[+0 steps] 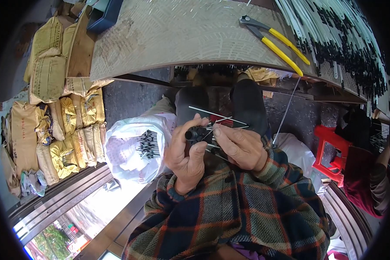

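Note:
My left hand (187, 151) grips a small bundle of short black sleeves (194, 134) in front of my chest. My right hand (239, 146) pinches thin white rods (212, 114) that cross over the bundle, fingertips meeting my left thumb. Both hands hover above my lap, with plaid sleeves (229, 203) leading down to the frame's lower edge. The rods' near ends are hidden behind my fingers.
A wooden table (169, 34) ahead holds yellow-handled pliers (276, 42) and a large heap of white rods with black tips (338, 39). A white plastic bag of similar parts (138, 147) lies at my left. Tan sacks (52, 108) stack at far left. Another person (368, 173) sits by a red stool (331, 149).

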Tool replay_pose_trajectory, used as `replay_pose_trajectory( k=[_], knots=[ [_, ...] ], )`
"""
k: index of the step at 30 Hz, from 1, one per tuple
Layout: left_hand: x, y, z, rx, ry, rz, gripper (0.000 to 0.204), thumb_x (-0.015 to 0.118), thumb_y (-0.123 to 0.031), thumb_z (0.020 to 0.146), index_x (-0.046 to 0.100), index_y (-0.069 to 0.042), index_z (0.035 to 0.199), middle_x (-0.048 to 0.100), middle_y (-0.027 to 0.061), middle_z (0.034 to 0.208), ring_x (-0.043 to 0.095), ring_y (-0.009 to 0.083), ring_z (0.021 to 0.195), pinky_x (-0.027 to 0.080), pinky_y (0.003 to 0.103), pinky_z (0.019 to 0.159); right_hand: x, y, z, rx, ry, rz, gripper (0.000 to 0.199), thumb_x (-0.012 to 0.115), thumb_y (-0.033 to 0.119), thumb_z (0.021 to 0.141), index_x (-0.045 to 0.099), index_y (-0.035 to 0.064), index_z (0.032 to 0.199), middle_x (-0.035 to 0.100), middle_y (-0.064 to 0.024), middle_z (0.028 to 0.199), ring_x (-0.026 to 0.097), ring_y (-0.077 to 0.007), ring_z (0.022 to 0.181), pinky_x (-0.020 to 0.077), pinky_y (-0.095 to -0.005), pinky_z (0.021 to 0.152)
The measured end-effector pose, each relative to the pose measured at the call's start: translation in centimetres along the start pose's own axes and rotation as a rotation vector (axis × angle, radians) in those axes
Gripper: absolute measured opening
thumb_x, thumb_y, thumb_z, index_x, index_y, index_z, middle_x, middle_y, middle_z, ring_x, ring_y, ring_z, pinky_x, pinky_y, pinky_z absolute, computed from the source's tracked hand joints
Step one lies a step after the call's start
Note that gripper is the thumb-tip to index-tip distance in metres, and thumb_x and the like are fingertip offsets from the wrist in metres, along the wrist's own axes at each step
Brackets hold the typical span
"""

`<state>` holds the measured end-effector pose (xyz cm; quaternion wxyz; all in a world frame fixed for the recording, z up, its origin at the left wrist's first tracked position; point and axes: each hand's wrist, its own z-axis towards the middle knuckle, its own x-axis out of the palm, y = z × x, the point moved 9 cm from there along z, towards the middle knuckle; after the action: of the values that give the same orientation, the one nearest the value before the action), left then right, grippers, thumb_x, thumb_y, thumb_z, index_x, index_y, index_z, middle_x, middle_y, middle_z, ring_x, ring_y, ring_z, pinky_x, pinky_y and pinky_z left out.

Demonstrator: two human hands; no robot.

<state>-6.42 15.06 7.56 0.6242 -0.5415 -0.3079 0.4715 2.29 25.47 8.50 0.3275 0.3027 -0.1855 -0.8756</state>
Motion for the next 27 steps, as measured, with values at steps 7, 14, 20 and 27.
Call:
replay_pose_trajectory(
  k=[7, 14, 20, 27],
  knots=[
    [0.1, -0.5, -0.4, 0.085, 0.040, -0.017, 0.032, 0.063, -0.012, 0.080, 0.055, 0.008, 0.104, 0.061, 0.0164, 0.096, 0.060, 0.0234, 0.091, 0.046, 0.034, 0.088, 0.2, 0.6, 0.0, 0.051, 0.038, -0.102, 0.040, 0.060, 0.006, 0.072, 0.056, -0.0040, 0.110, 0.063, -0.0170, 0.088, 0.065, -0.0212, 0.073, 0.0524, -0.0261, 0.058],
    [0.5, -0.2, -0.8, -0.043, 0.012, 0.009, 0.034, 0.065, -0.006, 0.075, 0.054, 0.008, 0.104, 0.061, 0.0161, 0.096, 0.059, 0.0251, 0.095, 0.044, 0.037, 0.089, -0.3, 0.5, -0.1, 0.080, 0.075, 0.010, 0.036, 0.064, 0.004, 0.070, 0.058, -0.0026, 0.106, 0.063, -0.0147, 0.087, 0.065, -0.0219, 0.073, 0.0533, -0.0279, 0.060],
    [1.4, -0.8, -0.4, 0.079, 0.132, -0.112, 0.030, 0.062, -0.006, 0.076, 0.053, 0.009, 0.100, 0.061, 0.0159, 0.093, 0.058, 0.0255, 0.094, 0.045, 0.039, 0.088, -0.5, -1.0, -0.6, 0.217, -0.013, 0.325, 0.031, 0.067, -0.001, 0.069, 0.060, -0.0010, 0.099, 0.064, -0.0119, 0.082, 0.064, -0.0215, 0.067, 0.0512, -0.0292, 0.057],
    [1.8, -1.3, 0.0, 0.117, 0.095, -0.209, 0.026, 0.059, -0.003, 0.076, 0.053, 0.007, 0.099, 0.060, 0.0148, 0.092, 0.056, 0.0220, 0.085, 0.044, 0.041, 0.092, -0.9, -1.2, -1.2, 0.349, -0.090, 0.212, 0.020, 0.063, -0.004, 0.074, 0.059, -0.0021, 0.093, 0.062, -0.0115, 0.070, 0.062, -0.0211, 0.057, 0.0479, -0.0281, 0.051]
  ],
)
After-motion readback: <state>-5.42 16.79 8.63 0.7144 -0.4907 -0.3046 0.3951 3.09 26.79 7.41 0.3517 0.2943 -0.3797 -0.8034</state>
